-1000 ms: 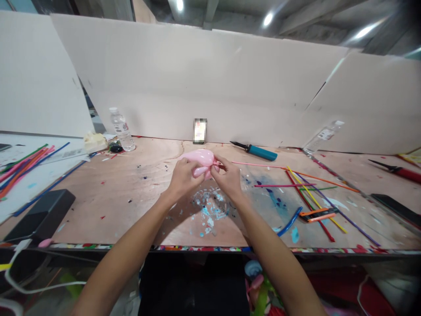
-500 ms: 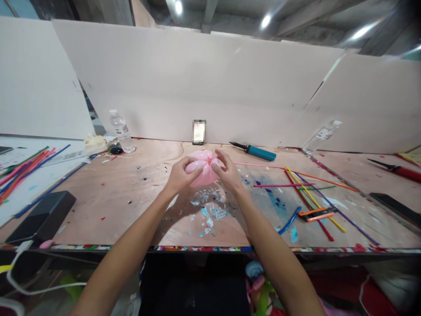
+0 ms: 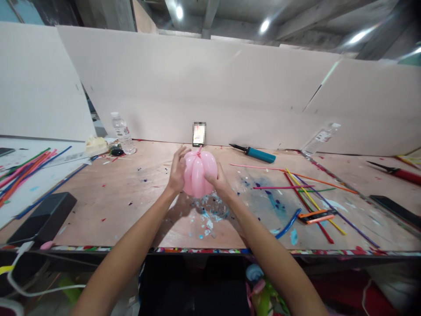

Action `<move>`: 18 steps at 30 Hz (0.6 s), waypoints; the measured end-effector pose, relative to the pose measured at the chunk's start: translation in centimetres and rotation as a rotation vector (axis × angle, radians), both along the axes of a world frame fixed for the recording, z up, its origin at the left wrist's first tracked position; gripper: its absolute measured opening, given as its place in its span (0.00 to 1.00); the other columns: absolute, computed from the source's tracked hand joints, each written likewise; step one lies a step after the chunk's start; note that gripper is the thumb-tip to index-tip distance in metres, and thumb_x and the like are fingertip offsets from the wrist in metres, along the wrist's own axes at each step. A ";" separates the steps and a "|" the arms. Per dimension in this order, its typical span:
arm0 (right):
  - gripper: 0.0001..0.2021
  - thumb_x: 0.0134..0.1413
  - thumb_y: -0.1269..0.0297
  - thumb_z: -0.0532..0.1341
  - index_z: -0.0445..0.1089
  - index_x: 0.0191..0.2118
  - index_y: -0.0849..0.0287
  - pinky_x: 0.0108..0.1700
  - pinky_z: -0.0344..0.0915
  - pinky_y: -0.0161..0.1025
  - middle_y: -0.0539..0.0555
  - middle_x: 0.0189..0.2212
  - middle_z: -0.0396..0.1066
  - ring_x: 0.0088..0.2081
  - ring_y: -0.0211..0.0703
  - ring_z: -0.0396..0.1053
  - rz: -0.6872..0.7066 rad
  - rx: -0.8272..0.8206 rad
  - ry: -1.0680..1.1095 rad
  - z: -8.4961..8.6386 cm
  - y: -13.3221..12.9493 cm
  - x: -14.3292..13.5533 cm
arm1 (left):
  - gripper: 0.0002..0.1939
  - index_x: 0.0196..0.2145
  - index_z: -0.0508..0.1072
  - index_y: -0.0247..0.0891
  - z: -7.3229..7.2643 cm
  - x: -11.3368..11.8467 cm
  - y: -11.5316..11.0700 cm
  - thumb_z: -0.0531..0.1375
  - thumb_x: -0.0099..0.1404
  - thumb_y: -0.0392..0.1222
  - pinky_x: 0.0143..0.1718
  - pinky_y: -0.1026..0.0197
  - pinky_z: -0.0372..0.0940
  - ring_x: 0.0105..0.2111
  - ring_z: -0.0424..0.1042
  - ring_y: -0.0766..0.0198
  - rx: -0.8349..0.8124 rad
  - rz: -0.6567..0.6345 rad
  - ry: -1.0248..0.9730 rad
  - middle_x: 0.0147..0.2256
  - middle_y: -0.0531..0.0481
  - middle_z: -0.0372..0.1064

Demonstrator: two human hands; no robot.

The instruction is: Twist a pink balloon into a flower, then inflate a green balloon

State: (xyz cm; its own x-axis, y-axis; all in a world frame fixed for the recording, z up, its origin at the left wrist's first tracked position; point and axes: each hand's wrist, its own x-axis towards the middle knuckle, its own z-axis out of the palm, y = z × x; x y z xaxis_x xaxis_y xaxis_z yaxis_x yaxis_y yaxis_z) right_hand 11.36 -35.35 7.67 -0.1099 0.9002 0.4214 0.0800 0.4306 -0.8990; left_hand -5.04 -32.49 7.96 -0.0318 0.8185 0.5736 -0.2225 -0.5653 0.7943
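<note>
Between my two hands is a pink balloon (image 3: 198,174) shaped into several rounded lobes, like a pumpkin. Its lobes gather at a small twisted knot on top, which points toward the back wall. My left hand (image 3: 178,170) grips the balloon's left side, with the thumb along its edge and the fingers partly behind it. On the other side my right hand (image 3: 219,179) holds it, the thumb pressed on the front lobe and the other fingers hidden. The balloon is held over the wooden table (image 3: 131,224), above scattered blue flakes.
A lit phone (image 3: 199,134) leans on the back wall. To its right lies a teal hand pump (image 3: 259,154). Uninflated balloons (image 3: 315,193) and an orange-and-black cutter (image 3: 317,216) lie at right. Water bottles (image 3: 123,134) stand at both sides; a black box (image 3: 42,217) sits at left.
The balloon has been turned so its knot moved from facing me to the top, and its lobes now face me. My hands shifted to its sides.
</note>
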 end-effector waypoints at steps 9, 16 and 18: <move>0.43 0.46 0.50 0.68 0.49 0.65 0.52 0.61 0.62 0.52 0.60 0.64 0.55 0.62 0.57 0.58 -0.013 0.176 -0.157 0.2 -1.9 -0.8 | 0.32 0.38 0.74 0.33 0.6 -1.0 0.7 0.43 0.68 0.63 0.41 0.58 0.67 0.39 0.74 0.57 -0.260 0.397 -0.004 0.39 0.41 0.76; 0.51 0.41 0.53 0.72 0.43 0.68 0.47 0.55 0.69 0.50 0.61 0.65 0.51 0.60 0.56 0.62 -0.060 0.071 -0.100 -0.6 -1.3 -0.5 | 0.38 0.26 0.72 0.34 0.6 -1.7 1.1 0.45 0.62 0.73 0.28 0.58 0.63 0.28 0.71 0.56 -0.537 0.205 0.143 0.25 0.42 0.72; 0.51 0.41 0.53 0.72 0.43 0.67 0.48 0.55 0.69 0.51 0.61 0.66 0.50 0.60 0.55 0.61 -0.131 0.085 -0.105 -1.1 -0.9 -0.4 | 0.38 0.39 0.75 0.34 0.5 -1.4 0.9 0.47 0.60 0.74 0.32 0.55 0.67 0.36 0.74 0.52 -0.495 -0.022 0.045 0.36 0.39 0.76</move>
